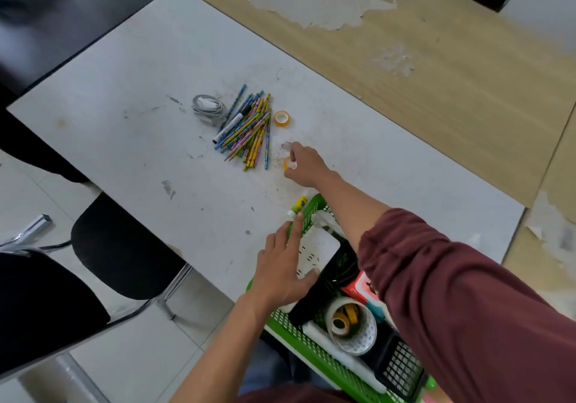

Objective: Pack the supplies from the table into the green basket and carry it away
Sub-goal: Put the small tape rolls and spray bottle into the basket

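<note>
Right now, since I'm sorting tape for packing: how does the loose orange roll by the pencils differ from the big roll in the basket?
The orange roll is small; the big roll is far wider. The orange roll lies on the table beside the pencils, unpacked; the big roll sits in the green basket. The orange roll's core is empty; the whitish big roll holds smaller yellow rolls inside. Both lie flat, hole up.

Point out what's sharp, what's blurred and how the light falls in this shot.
Head view: pencils and green basket are sharp; the right hand is slightly blurred at its fingertips; the top-left corner is smeared; light is soft, with faint shadows on the white table.
</note>
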The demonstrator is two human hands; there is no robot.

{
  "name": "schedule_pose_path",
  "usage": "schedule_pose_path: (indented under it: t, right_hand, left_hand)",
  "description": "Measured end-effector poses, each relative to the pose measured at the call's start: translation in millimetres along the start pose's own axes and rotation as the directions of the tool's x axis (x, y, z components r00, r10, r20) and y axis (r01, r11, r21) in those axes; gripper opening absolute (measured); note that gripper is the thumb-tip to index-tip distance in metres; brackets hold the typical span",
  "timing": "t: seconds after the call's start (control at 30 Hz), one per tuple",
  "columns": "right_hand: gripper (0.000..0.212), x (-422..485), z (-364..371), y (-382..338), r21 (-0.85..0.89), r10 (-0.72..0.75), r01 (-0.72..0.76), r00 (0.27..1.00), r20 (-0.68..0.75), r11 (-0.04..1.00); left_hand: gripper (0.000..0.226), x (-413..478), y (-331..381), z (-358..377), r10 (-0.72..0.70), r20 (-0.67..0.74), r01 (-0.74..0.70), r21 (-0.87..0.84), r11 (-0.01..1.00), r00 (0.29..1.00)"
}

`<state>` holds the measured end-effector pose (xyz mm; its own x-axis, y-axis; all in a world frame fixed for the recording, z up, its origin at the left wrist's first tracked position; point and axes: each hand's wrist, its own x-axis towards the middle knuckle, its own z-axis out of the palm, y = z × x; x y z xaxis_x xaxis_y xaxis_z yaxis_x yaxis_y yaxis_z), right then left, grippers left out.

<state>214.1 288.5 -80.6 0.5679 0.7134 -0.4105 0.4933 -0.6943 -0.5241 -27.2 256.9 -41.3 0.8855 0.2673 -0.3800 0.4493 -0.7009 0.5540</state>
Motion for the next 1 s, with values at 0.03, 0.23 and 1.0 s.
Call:
schedule_pose_path:
  t: [0.03,0.23,1.0]
  right_hand:
    - [0.035,-10,-5,-3,0.079,-0.015,0.017,1.0,-0.019,0.997]
    - [0.052,-88,-38,-23,0.408,-0.136,0.114,0.99,0.025,0.906]
    - [0.053,-156,-37,25,0.256,-0.082,0.035,0.981,0.176,0.966]
  left_hand:
    - [0.101,0,0,-1,-0.003,-0.007,0.002,-0.061,0.998,1.0]
    - [0.036,4,14,-33,-0.416,-0.027,0.192,-0.858,0.476,0.909]
    - [0.022,-55,31,18,0.248,0.212,-0.242,-0.053,0.969,0.945]
